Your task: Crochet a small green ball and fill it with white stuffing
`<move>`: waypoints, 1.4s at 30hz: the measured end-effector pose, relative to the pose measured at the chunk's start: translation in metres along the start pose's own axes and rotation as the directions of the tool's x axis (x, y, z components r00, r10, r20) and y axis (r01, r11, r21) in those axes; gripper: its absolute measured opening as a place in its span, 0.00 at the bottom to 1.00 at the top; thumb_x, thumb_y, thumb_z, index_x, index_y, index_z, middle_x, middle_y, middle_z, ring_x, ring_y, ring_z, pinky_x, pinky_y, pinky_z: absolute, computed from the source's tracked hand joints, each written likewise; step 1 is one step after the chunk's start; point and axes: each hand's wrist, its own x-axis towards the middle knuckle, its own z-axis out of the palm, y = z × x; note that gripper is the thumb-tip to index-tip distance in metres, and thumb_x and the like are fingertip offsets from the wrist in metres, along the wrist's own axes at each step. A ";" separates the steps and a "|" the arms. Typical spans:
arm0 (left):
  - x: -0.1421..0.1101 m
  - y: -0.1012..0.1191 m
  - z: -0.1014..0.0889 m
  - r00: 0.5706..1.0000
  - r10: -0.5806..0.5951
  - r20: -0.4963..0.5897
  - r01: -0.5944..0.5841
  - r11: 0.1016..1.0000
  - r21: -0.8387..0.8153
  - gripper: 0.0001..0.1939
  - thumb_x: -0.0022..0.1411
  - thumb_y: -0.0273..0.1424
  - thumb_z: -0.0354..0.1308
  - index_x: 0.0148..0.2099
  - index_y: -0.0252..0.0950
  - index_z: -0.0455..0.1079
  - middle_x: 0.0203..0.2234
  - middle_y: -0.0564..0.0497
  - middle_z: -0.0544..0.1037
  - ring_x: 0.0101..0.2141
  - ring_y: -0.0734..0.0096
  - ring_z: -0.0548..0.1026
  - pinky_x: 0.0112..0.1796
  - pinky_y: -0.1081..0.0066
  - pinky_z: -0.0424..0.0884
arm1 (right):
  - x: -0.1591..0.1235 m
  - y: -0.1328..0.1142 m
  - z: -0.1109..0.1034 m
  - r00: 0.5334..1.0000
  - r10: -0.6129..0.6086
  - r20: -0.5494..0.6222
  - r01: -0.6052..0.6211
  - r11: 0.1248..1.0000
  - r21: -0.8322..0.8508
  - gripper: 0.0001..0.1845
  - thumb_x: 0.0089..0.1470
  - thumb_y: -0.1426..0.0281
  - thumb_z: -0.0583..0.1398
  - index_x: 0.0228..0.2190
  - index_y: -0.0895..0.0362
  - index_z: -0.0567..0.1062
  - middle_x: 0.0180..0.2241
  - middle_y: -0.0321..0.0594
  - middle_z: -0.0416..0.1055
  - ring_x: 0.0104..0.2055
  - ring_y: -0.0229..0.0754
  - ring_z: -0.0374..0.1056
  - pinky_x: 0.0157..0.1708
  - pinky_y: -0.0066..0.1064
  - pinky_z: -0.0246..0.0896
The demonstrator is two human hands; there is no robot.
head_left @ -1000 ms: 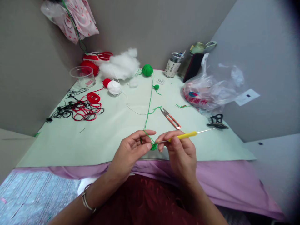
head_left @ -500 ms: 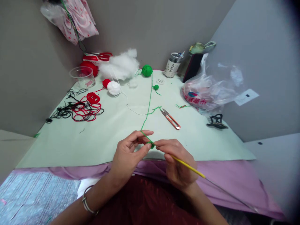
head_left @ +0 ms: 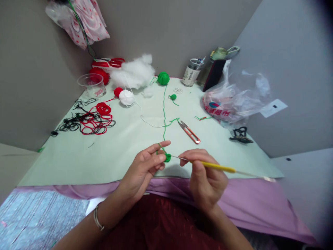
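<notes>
Between the thumb and fingers of my left hand (head_left: 143,165) is a small green crochet piece (head_left: 168,158). Green yarn (head_left: 164,114) loops over the raised index finger and runs back across the table toward a green yarn ball (head_left: 163,78). My right hand (head_left: 208,175) grips a crochet hook (head_left: 218,167) by its yellow handle. The thin metal shaft points left and its tip meets the green piece; whether a loop sits on it is too small to tell. Beyond the hands lie orange thread snips (head_left: 191,133).
Tangled black and red yarn (head_left: 95,121) lies at left, near a clear plastic cup (head_left: 92,86), a white yarn ball (head_left: 126,98) and white stuffing (head_left: 135,73). At right are a can of pens (head_left: 190,74), a plastic bag (head_left: 229,100) and a black claw clip (head_left: 241,134).
My right hand has moved right, away from my left hand, and the hook lies nearer level. More of the green piece shows. The yarn strand to the ball has shifted left at its far end.
</notes>
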 end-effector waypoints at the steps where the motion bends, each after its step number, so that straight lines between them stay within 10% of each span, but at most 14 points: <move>1: 0.000 0.000 0.001 0.999 0.032 -0.007 -0.032 0.999 0.036 0.23 0.56 0.30 0.73 0.55 0.36 0.80 0.29 0.54 0.72 0.26 0.81 0.63 0.29 0.78 0.63 | 0.001 0.000 0.001 0.998 0.069 -0.012 -0.067 0.995 0.074 0.13 0.68 0.75 0.55 0.42 0.52 0.80 0.34 0.39 0.77 0.32 0.40 0.72 0.32 0.35 0.72; 8: 0.000 -0.004 0.004 0.986 0.170 -0.002 -0.166 0.967 0.193 0.20 0.56 0.31 0.74 0.51 0.40 0.81 0.31 0.54 0.74 0.28 0.79 0.67 0.31 0.78 0.63 | 0.003 -0.001 0.007 0.996 0.073 0.050 -0.078 0.993 0.089 0.13 0.66 0.77 0.58 0.43 0.51 0.81 0.38 0.39 0.80 0.38 0.41 0.75 0.35 0.33 0.73; 16: -0.001 -0.003 0.005 0.999 -0.013 0.030 0.013 1.000 0.008 0.25 0.56 0.31 0.73 0.57 0.37 0.78 0.22 0.60 0.61 0.21 0.84 0.51 0.23 0.79 0.54 | -0.007 0.004 0.000 0.946 -0.247 0.211 0.308 0.889 -0.340 0.22 0.62 0.80 0.62 0.53 0.48 0.79 0.46 0.44 0.78 0.46 0.46 0.76 0.40 0.37 0.75; 21: 0.001 0.004 0.001 0.999 -0.002 0.032 0.002 1.000 -0.005 0.19 0.57 0.29 0.70 0.52 0.36 0.81 0.27 0.57 0.65 0.21 0.85 0.49 0.23 0.79 0.54 | 0.001 0.004 0.001 0.999 0.047 -0.008 -0.047 0.998 0.040 0.13 0.66 0.75 0.57 0.42 0.51 0.81 0.34 0.39 0.77 0.33 0.41 0.73 0.33 0.35 0.71; 25: 0.000 -0.001 0.001 0.988 0.152 0.007 -0.150 0.966 0.211 0.14 0.57 0.30 0.71 0.47 0.37 0.81 0.30 0.53 0.74 0.26 0.80 0.63 0.27 0.77 0.60 | 0.006 0.006 0.006 0.968 0.241 0.065 -0.250 0.934 0.256 0.10 0.67 0.70 0.59 0.38 0.54 0.81 0.33 0.39 0.76 0.30 0.38 0.71 0.29 0.31 0.69; 42: -0.007 0.006 0.001 0.972 0.215 -0.099 -0.210 0.976 0.053 0.14 0.52 0.34 0.76 0.33 0.34 0.75 0.26 0.57 0.72 0.24 0.82 0.62 0.28 0.80 0.63 | 0.012 -0.006 0.017 0.931 -0.017 0.365 0.078 0.985 -0.153 0.04 0.65 0.74 0.62 0.38 0.56 0.79 0.32 0.39 0.77 0.34 0.39 0.72 0.35 0.29 0.69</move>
